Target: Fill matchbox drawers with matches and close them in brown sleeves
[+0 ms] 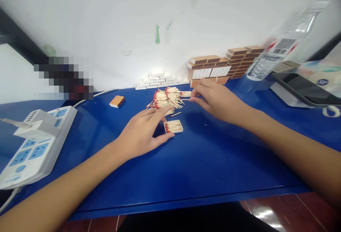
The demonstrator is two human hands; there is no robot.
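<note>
**Matchbox tray (182, 127): red heads grouped at the left end**

The tray lies on the blue worktop (199, 168), just in front of the match pile (165, 98), with matches (174, 125) laid lengthwise inside. My left hand (140, 130) is half open around it, thumb along the near side; firmness of contact cannot be told. My right hand (211, 97) has its fingertips drawn together by the pile's right side; whether they grip a match, I cannot tell. Advised: handle 1 match at a time, align heads left, steady the tray lightly.
</note>
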